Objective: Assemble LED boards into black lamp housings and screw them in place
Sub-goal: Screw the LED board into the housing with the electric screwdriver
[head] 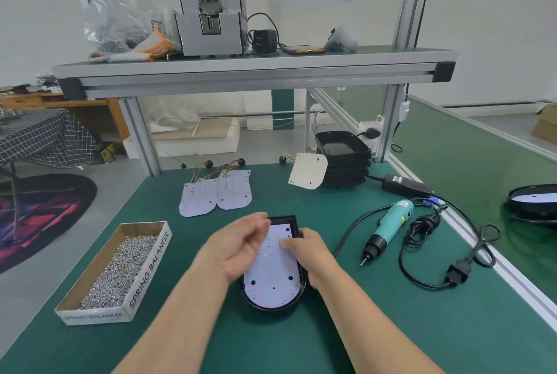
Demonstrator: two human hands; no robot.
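Note:
A black lamp housing (272, 306) lies on the green table in front of me, with a white LED board (272, 280) lying inside it. My right hand (310, 256) grips the housing's right rim, thumb resting on the board. My left hand (238, 247) hovers over the board's left edge, blurred, fingers loosely curled and holding nothing that I can see. Two loose LED boards (215, 195) with wires lie further back. A stack of empty black housings (343, 159) stands at the back right, one board (308, 174) leaning against it.
A cardboard box of screws (120, 271) sits at the left. A teal electric screwdriver (388, 226) with coiled cable (422, 253) lies to the right. Aluminium frame posts and a shelf carrying a screw feeder (209, 16) stand behind. Another housing (533, 198) sits beyond the right rail.

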